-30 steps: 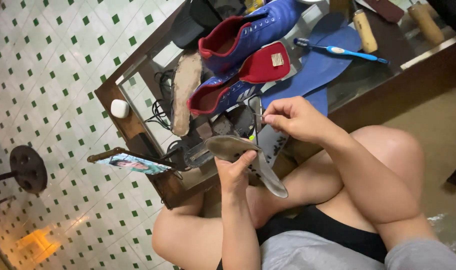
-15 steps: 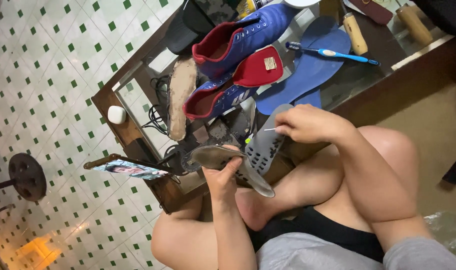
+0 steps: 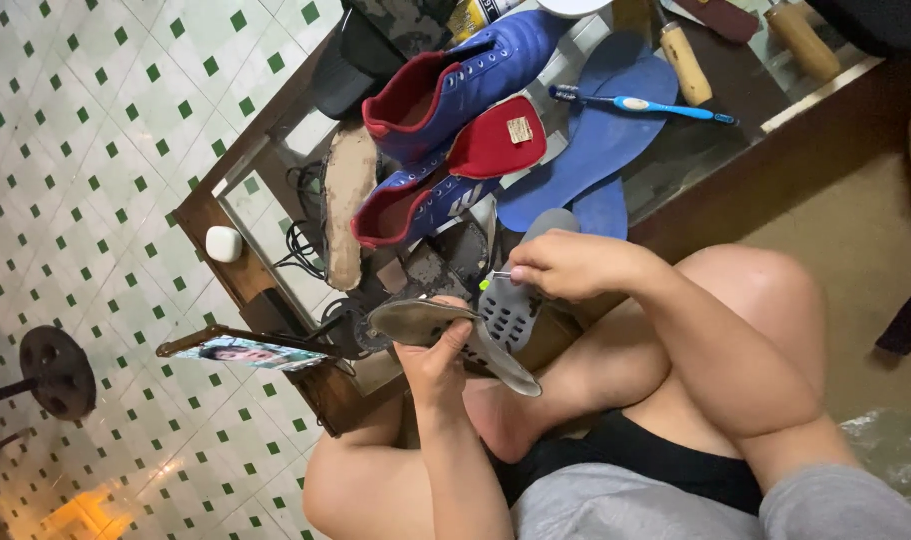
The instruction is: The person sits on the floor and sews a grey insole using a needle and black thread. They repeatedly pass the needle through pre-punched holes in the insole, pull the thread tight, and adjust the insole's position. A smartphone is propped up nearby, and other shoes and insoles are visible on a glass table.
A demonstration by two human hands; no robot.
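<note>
Left hand [image 3: 438,358] is closed around the grey shoe sole [image 3: 446,335], gripping it from below near its middle, just in front of the person's crossed legs. Right hand [image 3: 566,265] has its fingers pinched on a small thin tool with a yellow-green tip [image 3: 492,281], and this tip is close above the studded side of the sole; I cannot tell if it touches.

Directly behind both hands stands the low wooden table with a glass top [image 3: 736,180]. On it lie two blue shoes with red lining [image 3: 446,130], a bare tan insole board [image 3: 348,210], two blue insoles [image 3: 601,140], a blue toothbrush [image 3: 644,104] and two wooden-handled tools [image 3: 686,62]. A small white case [image 3: 224,243] sits near the table's corner, and a phone [image 3: 246,350] leans at the front edge, just beside the left hand.

The sole's long axis runs from upper left to lower right, one end toward the phone and the other toward the person's foot. It is tilted on its side.

The table edge closes the room in front and the knees close it on the right. To the left, the white floor with green squares [image 3: 96,150] is open, with a dark round metal base [image 3: 56,372] standing well apart.
</note>
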